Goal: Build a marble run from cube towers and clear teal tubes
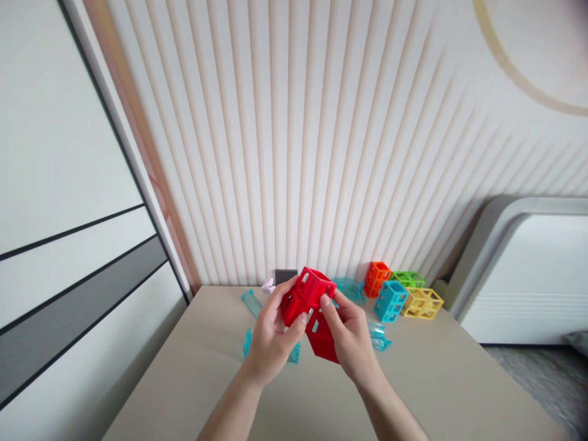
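Both hands hold red openwork plastic cube blocks above a beige table (197,373). My left hand (271,334) grips the upper red block (312,288), fingers curled round its left side. My right hand (349,334) holds the lower red block (321,340), with its thumb pressed on the upper block's edge. The two red blocks touch; I cannot tell whether they are joined.
At the back of the table lie orange (377,277), green (407,279), blue (390,300) and yellow (422,303) cube blocks. Clear teal track pieces (252,301) lie under and behind my hands. A small dark box (285,275) stands by the ribbed wall. A white unit (528,275) stands at right.
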Action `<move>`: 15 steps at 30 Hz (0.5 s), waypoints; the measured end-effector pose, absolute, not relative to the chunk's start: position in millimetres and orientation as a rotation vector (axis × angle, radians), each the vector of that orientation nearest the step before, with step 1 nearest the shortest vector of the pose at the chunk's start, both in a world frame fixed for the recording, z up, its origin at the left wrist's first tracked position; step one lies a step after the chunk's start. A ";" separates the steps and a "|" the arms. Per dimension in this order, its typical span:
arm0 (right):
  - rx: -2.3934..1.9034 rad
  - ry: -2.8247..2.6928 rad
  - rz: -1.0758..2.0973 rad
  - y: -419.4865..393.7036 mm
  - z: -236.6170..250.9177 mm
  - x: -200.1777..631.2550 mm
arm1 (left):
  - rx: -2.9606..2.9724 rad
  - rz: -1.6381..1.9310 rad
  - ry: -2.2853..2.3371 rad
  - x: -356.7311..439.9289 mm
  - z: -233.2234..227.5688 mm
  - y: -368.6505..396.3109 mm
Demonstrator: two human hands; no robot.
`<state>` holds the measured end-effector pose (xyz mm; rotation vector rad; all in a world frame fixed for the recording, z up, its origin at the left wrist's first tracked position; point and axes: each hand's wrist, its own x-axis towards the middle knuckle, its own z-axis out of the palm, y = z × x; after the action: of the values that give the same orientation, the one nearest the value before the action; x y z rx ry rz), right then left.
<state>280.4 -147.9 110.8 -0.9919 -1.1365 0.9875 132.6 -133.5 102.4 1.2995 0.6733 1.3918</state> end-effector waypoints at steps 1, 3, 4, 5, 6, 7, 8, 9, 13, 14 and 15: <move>-0.995 -1.123 1.030 -149.1 111.8 279.9 | 1.286 1.390 0.659 132.4 103.2 -133.9; -1.005 -1.105 1.064 -151.1 113.3 279.1 | 1.288 1.344 0.627 130.6 105.3 -134.8; -1.013 -1.105 1.059 -151.7 113.7 278.8 | 1.301 1.312 0.615 129.6 106.3 -135.1; -1.021 -1.114 1.048 -152.2 114.0 278.4 | 1.310 1.286 0.610 128.9 106.9 -135.2; -1.028 -1.135 1.036 -152.4 114.3 278.1 | 1.309 1.276 0.618 128.8 107.0 -134.8; -1.034 -1.162 1.025 -152.6 114.7 277.6 | 1.295 1.286 0.641 129.4 106.6 -134.1; -1.035 -1.191 1.017 -152.6 115.3 277.0 | 1.267 1.308 0.673 130.6 105.7 -133.0; -1.030 -1.213 1.016 -152.5 116.1 276.4 | 1.228 1.333 0.705 132.3 104.4 -131.6; -0.998 -1.147 1.058 -151.6 120.4 277.1 | 1.057 1.405 0.757 137.9 98.2 -124.4; -1.004 -1.098 1.065 -151.0 121.2 278.5 | 1.021 1.430 0.765 137.9 97.3 -122.7; -1.009 -1.041 1.069 -150.2 121.6 280.3 | 0.989 1.459 0.779 137.1 96.9 -121.3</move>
<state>280.3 -150.2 121.6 -1.0093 -1.0409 1.0688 137.1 -121.3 96.9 0.9887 0.7786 1.4589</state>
